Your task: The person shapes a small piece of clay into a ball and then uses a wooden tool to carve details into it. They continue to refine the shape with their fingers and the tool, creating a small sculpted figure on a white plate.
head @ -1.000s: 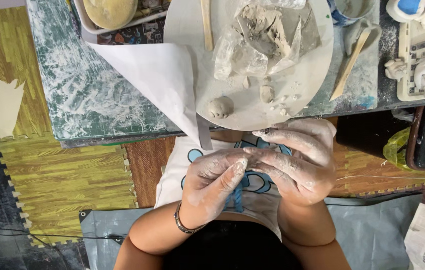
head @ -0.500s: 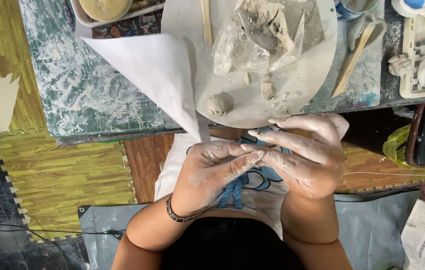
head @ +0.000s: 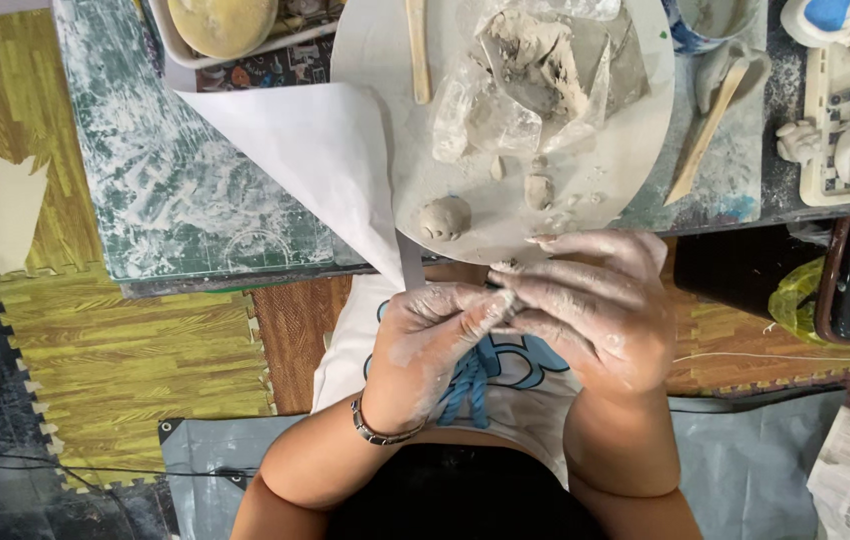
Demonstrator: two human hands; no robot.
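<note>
My left hand (head: 435, 345) and my right hand (head: 590, 305) meet in front of my chest, just below the table edge, both smeared with pale clay. Their fingertips pinch a small piece of clay (head: 505, 298) between them; most of it is hidden by the fingers. Just above them lies a round grey board (head: 635, 150) carrying a small clay ball (head: 444, 216), a few clay crumbs (head: 538, 188) and a lump of clay in clear plastic wrap (head: 530, 70). A bracelet circles my left wrist.
A white paper sheet (head: 315, 160) hangs over the board's left side. A wooden stick (head: 417, 50) and a wooden tool (head: 705, 135) lie on the table. A bowl (head: 225, 25) sits at the back left, small clay figures (head: 845, 150) at the right, foam floor mats (head: 125, 350) below.
Both hands have stayed together at the table edge, fingers shifting slightly around the clay piece. The view has drifted a little.
</note>
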